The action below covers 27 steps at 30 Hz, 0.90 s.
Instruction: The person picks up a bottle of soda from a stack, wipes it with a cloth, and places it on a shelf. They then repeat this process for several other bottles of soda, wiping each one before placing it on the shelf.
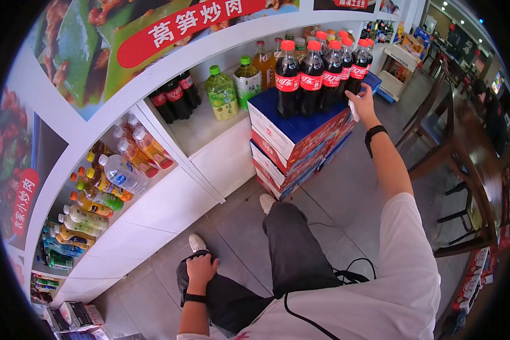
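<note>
My right hand (365,105) reaches out to the right end of a group of cola bottles (310,80) with red caps and red labels. A crumpled white cloth or tissue (354,111) is pinched in it, and its fingertips are right at the lower part of a bottle. The bottles stand upright on a blue-topped stack of cartons (271,165). My left hand (200,268) lies flat over my left knee, fingers stretched out, holding nothing.
Left of the cartons, a white shelf (204,129) holds green-capped bottles (222,93) and darker cola bottles (173,99). More drink bottles (124,173) line the lower-left shelf. Wooden chairs (430,107) and a table (473,141) stand at right. Boxes (76,317) sit at lower left.
</note>
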Motion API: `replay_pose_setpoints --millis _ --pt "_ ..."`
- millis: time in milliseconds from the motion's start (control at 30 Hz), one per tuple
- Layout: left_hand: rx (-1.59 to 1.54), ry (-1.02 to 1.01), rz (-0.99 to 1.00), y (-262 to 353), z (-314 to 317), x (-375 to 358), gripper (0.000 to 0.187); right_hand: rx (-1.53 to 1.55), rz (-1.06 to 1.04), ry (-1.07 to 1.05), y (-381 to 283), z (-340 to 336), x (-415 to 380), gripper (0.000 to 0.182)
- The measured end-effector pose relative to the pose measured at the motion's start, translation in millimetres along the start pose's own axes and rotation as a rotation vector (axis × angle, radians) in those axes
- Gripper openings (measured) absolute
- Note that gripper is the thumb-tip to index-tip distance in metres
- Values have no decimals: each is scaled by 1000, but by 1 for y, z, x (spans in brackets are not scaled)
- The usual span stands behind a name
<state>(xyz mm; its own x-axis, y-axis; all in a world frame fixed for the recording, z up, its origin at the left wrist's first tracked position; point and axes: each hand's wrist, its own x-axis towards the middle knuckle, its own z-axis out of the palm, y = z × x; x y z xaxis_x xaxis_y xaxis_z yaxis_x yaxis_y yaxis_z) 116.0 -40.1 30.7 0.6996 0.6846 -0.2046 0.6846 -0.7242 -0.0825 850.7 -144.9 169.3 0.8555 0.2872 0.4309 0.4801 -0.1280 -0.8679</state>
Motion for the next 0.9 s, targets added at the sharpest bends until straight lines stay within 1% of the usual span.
replay_pose_setpoints --millis 100,133,333,533,633,733,833,900 --pt "-4 -23 -7 -1 -1 -2 38 27 116 -32 2 0 0 73" --pt "-7 -36 -11 -1 -2 -2 38 53 101 -24 2 1 -2 68" --pt "-4 -41 -19 0 1 0 39 24 69 -15 -12 2 -10 64" --pt "-3 -87 -26 2 -2 3 39 -63 23 34 -8 4 -8 67" --pt "22 -68 -14 3 -3 2 38 -272 -20 90 -9 5 -9 71" --pt "8 -66 -15 2 -3 2 37 -327 -15 115 -13 8 -9 71" --pt "-16 -61 -20 1 -1 1 37 -276 -59 103 -16 7 -16 65" --pt "-24 -56 -18 0 -1 0 37 -182 -42 228 -15 8 -26 57"
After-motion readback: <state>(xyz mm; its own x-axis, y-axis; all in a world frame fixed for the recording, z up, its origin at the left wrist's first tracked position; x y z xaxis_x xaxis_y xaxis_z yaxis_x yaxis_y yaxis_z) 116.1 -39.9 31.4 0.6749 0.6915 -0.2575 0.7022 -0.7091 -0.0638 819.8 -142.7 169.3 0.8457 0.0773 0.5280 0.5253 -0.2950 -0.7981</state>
